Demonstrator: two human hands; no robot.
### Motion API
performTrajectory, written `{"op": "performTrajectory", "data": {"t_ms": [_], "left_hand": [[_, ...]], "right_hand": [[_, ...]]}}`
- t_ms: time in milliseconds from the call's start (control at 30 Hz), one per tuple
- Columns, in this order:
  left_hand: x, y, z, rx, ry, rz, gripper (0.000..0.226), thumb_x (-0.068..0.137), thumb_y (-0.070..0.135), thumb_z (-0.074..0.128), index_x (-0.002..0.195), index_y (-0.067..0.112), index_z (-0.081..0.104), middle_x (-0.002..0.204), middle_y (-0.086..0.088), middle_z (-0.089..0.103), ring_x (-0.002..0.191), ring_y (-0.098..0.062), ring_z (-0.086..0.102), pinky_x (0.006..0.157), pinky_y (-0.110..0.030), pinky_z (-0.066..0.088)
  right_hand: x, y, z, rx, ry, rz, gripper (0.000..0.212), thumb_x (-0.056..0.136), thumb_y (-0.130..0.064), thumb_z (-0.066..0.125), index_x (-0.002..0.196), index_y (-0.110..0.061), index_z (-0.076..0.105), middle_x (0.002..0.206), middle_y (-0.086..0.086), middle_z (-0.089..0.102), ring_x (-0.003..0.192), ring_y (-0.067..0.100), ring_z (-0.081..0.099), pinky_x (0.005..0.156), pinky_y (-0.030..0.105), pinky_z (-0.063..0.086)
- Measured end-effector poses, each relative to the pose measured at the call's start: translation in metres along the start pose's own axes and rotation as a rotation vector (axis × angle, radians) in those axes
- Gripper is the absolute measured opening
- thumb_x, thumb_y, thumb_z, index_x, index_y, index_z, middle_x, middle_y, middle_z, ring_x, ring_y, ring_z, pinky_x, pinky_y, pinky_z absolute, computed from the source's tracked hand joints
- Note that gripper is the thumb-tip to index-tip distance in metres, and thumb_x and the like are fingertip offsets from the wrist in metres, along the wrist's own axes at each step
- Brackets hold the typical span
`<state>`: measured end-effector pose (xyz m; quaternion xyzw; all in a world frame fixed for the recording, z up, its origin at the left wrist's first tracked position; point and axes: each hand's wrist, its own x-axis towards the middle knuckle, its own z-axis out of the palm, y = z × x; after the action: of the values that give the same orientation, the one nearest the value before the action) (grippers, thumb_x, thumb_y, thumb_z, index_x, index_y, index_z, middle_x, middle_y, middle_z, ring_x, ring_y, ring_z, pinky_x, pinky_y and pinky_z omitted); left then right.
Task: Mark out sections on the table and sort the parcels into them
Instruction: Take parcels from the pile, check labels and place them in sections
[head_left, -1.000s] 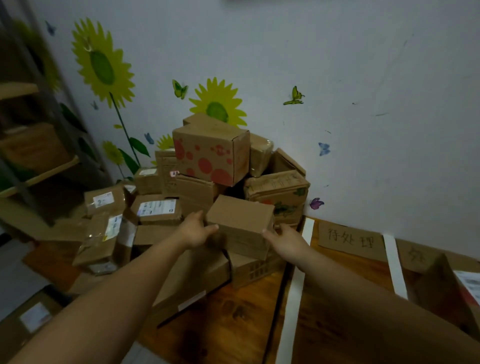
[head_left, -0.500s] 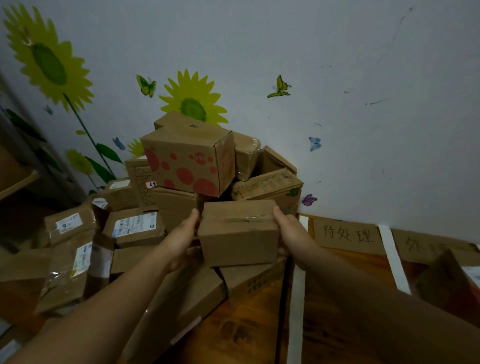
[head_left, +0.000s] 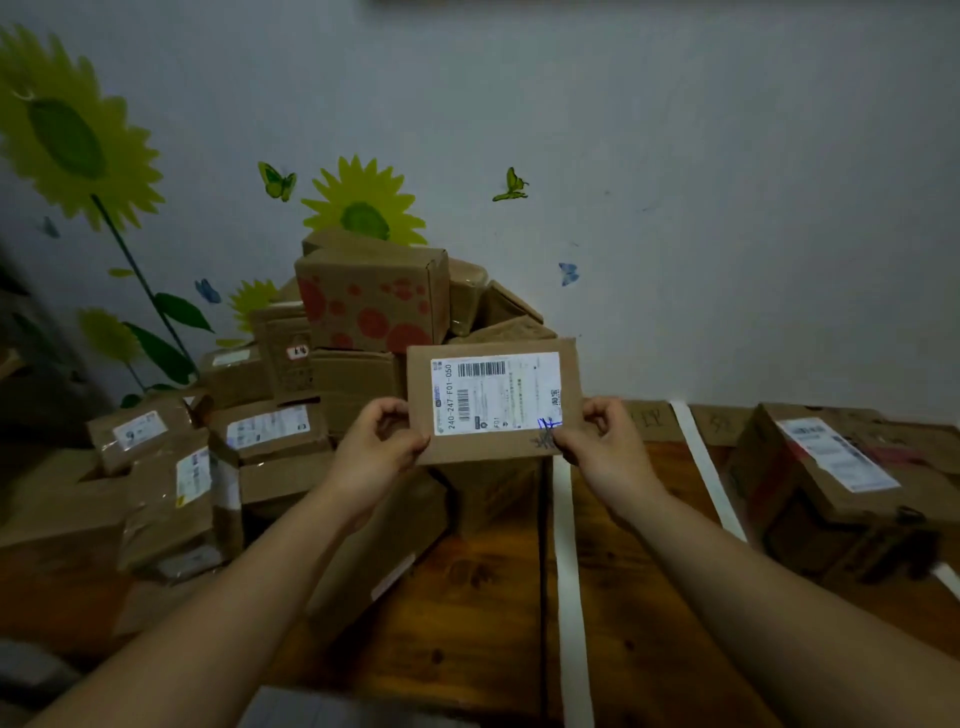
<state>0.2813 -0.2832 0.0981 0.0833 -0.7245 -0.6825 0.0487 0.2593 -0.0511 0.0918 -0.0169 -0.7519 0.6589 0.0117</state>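
Both our left hand (head_left: 382, 447) and right hand (head_left: 602, 441) pinch the small brown cardboard parcel (head_left: 493, 400) by its side edges, above the brown wooden table (head_left: 467, 597); we judge it light and stiff.

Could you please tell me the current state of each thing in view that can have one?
Held parcel: raised above the table, label facing the camera.
Left hand: grips its left edge.
Right hand: pinches its lower right corner.
Tape strips: stuck flat on the table.
Pile: stacked against the wall, left of the strips.
Spotted box: closed, atop the pile.
Right parcel: resting label-up in a taped section.
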Motion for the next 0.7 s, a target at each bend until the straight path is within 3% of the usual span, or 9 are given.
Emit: {"op": "performTrajectory", "data": {"t_ms": [100, 233, 300, 400, 467, 567, 633, 700], "left_hand": [[-0.017, 0.0, 0.0, -0.02, -0.009, 0.055, 0.024, 0.088, 0.003, 0.057, 0.101, 0.023, 0.053, 0.107, 0.001, 0.062, 0.088, -0.012, 0.059, 0.065, -0.022, 0.045], [-0.035, 0.004, 0.013, -0.042, -0.035, 0.072, 0.026, 0.088, 0.004, 0.057, 0.101, 0.026, 0.053, 0.112, 0.001, 0.061, 0.104, -0.018, 0.06, 0.084, -0.035, 0.051], [-0.041, 0.01, 0.025, -0.065, -0.076, 0.083, 0.03, 0.087, 0.002, 0.059, 0.106, 0.024, 0.051, 0.114, 0.002, 0.059, 0.105, -0.02, 0.059, 0.083, -0.037, 0.052], [-0.04, 0.017, 0.042, -0.007, -0.176, 0.091, 0.051, 0.084, 0.004, 0.065, 0.123, 0.03, 0.044, 0.123, 0.0, 0.051, 0.106, -0.022, 0.057, 0.079, -0.039, 0.055], [-0.033, 0.02, 0.059, 0.094, -0.205, 0.117, 0.061, 0.084, 0.008, 0.066, 0.135, 0.031, 0.041, 0.132, -0.002, 0.045, 0.113, -0.023, 0.053, 0.086, -0.041, 0.054], [-0.021, 0.013, 0.108, 0.129, -0.08, 0.118, 0.08, 0.079, 0.005, 0.07, 0.143, 0.031, 0.03, 0.14, 0.002, 0.031, 0.121, -0.02, 0.044, 0.096, -0.047, 0.049], [-0.019, 0.004, 0.148, -0.048, 0.074, -0.01, 0.072, 0.077, 0.0, 0.071, 0.133, 0.024, 0.033, 0.134, -0.004, 0.036, 0.114, -0.023, 0.049, 0.093, -0.047, 0.051], [-0.013, -0.012, 0.186, -0.158, 0.156, -0.125, 0.048, 0.079, 0.002, 0.07, 0.113, 0.013, 0.04, 0.124, -0.014, 0.05, 0.098, -0.025, 0.058, 0.083, -0.043, 0.054]], "right_hand": [[-0.029, 0.0, -0.008, 0.041, 0.001, -0.022, 0.03, 0.085, 0.002, 0.064, 0.104, -0.012, 0.045, 0.095, -0.008, 0.059, 0.085, 0.002, 0.06, 0.059, 0.012, 0.052], [-0.055, 0.001, -0.023, -0.003, 0.061, -0.05, 0.033, 0.083, -0.001, 0.068, 0.099, -0.018, 0.045, 0.105, -0.002, 0.064, 0.099, 0.01, 0.065, 0.071, 0.02, 0.056], [-0.062, -0.003, -0.036, -0.011, 0.08, -0.068, 0.044, 0.082, -0.003, 0.07, 0.111, -0.023, 0.043, 0.11, -0.004, 0.062, 0.099, 0.01, 0.064, 0.072, 0.021, 0.056], [-0.066, 0.0, -0.058, -0.013, 0.031, -0.035, 0.076, 0.086, -0.021, 0.069, 0.143, -0.042, 0.022, 0.111, -0.006, 0.062, 0.095, 0.013, 0.067, 0.08, 0.036, 0.058], [-0.067, 0.007, -0.072, -0.071, 0.026, -0.004, 0.058, 0.091, -0.028, 0.062, 0.14, -0.036, 0.032, 0.117, -0.004, 0.061, 0.099, 0.014, 0.067, 0.082, 0.041, 0.058], [-0.062, 0.02, -0.101, -0.175, 0.123, 0.039, 0.017, 0.093, -0.026, 0.058, 0.109, -0.025, 0.052, 0.11, 0.002, 0.063, 0.09, 0.016, 0.066, 0.076, 0.037, 0.059], [-0.056, 0.03, -0.122, -0.158, 0.16, 0.067, 0.008, 0.093, -0.024, 0.059, 0.098, -0.022, 0.054, 0.105, 0.004, 0.062, 0.085, 0.019, 0.066, 0.068, 0.032, 0.058], [-0.047, 0.045, -0.146, -0.232, 0.149, 0.12, 0.009, 0.091, -0.028, 0.061, 0.092, -0.02, 0.056, 0.105, 0.006, 0.06, 0.083, 0.02, 0.066, 0.062, 0.028, 0.055]]}}
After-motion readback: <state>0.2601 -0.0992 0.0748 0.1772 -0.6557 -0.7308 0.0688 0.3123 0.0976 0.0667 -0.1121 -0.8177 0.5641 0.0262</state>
